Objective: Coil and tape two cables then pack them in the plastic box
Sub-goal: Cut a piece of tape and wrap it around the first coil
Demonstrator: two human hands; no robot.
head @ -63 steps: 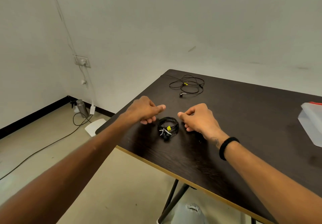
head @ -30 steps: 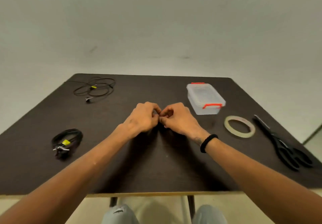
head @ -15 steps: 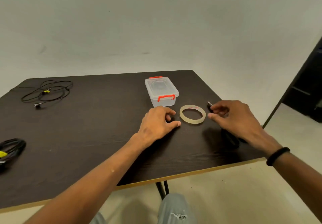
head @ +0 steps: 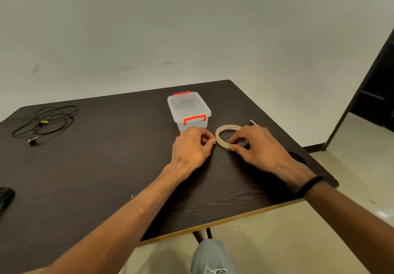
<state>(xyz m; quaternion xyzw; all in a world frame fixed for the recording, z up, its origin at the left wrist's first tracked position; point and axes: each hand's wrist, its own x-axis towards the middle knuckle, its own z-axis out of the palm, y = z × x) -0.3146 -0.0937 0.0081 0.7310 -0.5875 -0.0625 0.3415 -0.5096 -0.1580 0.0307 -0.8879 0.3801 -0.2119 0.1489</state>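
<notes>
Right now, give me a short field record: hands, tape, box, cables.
right hand: pinches the tape roll's near rim
left hand: fingers curled beside the roll; contact unclear
tape roll: flat on the table
plastic box: lid on, behind the left hand
loose cable: uncoiled, far left
dark bundle: left edge, cut off by the frame
scissors: only the tip shows

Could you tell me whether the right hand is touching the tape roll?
Touching. The head view shows the right hand with its thumb and a fingertip pinching the near rim of the tape roll on the table.
</notes>
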